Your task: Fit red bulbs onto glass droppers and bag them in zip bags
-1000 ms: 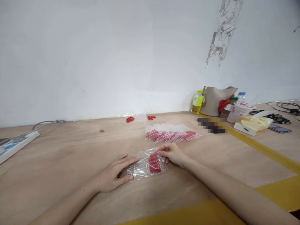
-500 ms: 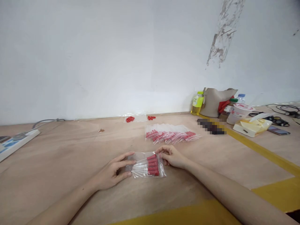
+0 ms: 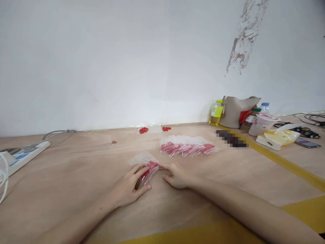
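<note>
A clear zip-lock bag point(image 3: 141, 158) lies slanted on the table in front of me, with several red-ended pieces point(image 3: 152, 163) inside near its seal. My left hand point(image 3: 132, 188) rests over the lower left of this bag, fingers stretched across it and thumb apart, hiding some of the contents. At the bag's right corner, the outstretched index finger of my right hand point(image 3: 179, 175) touches the edge; the thumb stands away from it. Beyond my hands, a fanned row of similar filled bags point(image 3: 188, 145) overlaps on the table.
Two small piles of red pieces point(image 3: 143, 130) lie by the wall. A power strip point(image 3: 30, 154) is at left. To the right stand a yellow-green bottle point(image 3: 215, 113), a grey bag point(image 3: 232, 112), a tub point(image 3: 262, 125), a tissue pack point(image 3: 278, 139) and a phone point(image 3: 307, 142).
The bag between my hands has turned and shifted up and left, its seal now facing lower right. My right hand has loosened from a pinch on the seal to a pointing finger.
</note>
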Tool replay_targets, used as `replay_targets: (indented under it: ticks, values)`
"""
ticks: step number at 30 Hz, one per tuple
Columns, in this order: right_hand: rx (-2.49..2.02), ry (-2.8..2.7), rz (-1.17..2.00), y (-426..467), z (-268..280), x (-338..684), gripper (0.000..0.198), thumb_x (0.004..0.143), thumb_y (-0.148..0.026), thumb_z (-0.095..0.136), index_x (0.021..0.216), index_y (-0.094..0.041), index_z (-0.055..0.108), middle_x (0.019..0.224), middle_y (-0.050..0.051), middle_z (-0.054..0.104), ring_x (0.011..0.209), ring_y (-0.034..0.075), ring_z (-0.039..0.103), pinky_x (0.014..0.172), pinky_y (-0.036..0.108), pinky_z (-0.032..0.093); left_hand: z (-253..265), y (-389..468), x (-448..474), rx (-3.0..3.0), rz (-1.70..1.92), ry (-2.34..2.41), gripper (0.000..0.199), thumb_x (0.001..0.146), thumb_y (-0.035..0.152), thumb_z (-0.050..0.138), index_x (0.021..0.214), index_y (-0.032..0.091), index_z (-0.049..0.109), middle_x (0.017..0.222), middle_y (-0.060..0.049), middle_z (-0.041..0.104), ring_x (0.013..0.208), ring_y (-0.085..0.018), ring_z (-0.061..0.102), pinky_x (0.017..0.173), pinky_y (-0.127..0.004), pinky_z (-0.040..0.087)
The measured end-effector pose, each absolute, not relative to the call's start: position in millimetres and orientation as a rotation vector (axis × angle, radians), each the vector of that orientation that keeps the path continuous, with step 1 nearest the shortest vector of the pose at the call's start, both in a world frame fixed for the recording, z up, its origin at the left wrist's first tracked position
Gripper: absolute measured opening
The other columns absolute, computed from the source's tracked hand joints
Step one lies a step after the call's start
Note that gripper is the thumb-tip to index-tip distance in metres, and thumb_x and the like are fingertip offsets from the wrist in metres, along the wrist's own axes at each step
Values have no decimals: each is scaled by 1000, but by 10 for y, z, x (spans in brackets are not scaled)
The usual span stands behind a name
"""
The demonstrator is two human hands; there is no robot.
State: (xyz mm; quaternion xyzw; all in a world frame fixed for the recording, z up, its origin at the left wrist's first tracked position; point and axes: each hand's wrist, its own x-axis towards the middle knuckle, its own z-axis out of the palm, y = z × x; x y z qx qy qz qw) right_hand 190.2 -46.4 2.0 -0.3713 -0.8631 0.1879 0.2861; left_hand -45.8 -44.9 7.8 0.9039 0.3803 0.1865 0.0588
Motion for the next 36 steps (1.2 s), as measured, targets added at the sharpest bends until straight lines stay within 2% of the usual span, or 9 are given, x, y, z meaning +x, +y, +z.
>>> replay_targets:
  ticks: [3,6,9,11,14,18,22,32,36]
  values:
    - [-1182,-2296,158,-352,-41,1900,47,77,-16,46,122,-28,47,102,3,65,88,18,60,74,27,44,77,-313,-465,2759,502,1017,48,85,39,43,130,24,35,133,-8,39,119,-24,39,98,-39,36]
    - [-1311,-2347,-269,-160,-80,1960,29,83,-16,40,101,-23,61,90,6,66,70,16,60,59,24,39,121,-42,-486,2801,414,929,45,87,36,40,130,24,36,135,-6,37,121,-23,38,100,-38,34]
    - [-1260,-2425,-539,59,-85,2022,27,85,-15,37,81,-17,63,87,8,63,63,12,56,52,22,32,153,200,-470,2848,360,909,43,88,33,38,129,22,39,135,-6,39,124,-23,35,102,-40,31]
    - [-1204,-2439,-624,171,-84,2045,28,86,-17,36,75,-15,63,86,8,61,63,11,54,51,22,30,144,291,-445,2864,393,949,41,88,29,37,128,22,41,134,-6,40,124,-23,34,102,-41,30]
    - [-1147,-2432,-634,244,-101,2049,29,86,-21,37,73,-16,62,82,6,58,62,9,50,50,22,28,89,316,-411,2863,592,1041,40,86,25,39,125,21,45,131,-7,43,120,-23,39,100,-41,34]
    - [-1084,-2402,-588,209,-137,2035,27,86,-24,39,72,-17,61,77,3,57,61,8,48,50,21,26,-17,284,-412,2872,834,1010,36,81,32,49,115,21,54,120,-7,52,107,-21,52,90,-34,45]
    - [-1035,-2372,-528,147,-135,2041,27,87,-23,40,71,-18,60,75,2,58,63,8,49,52,21,26,-118,336,-456,2981,951,971,27,86,27,42,106,20,59,111,-7,59,100,-18,57,87,-32,48]
    - [-1115,-2305,-527,219,-165,2017,23,86,-29,41,89,-21,63,88,3,62,73,12,54,53,23,29,-225,489,-520,3230,816,966,29,90,25,34,95,18,62,101,-6,64,89,-17,62,80,-31,52]
    - [-1122,-2392,-639,252,-136,1992,25,86,-21,39,80,-19,63,80,3,62,69,11,54,52,24,27,-132,471,-524,3264,768,855,29,90,25,34,90,18,63,100,-6,65,91,-17,61,82,-31,51]
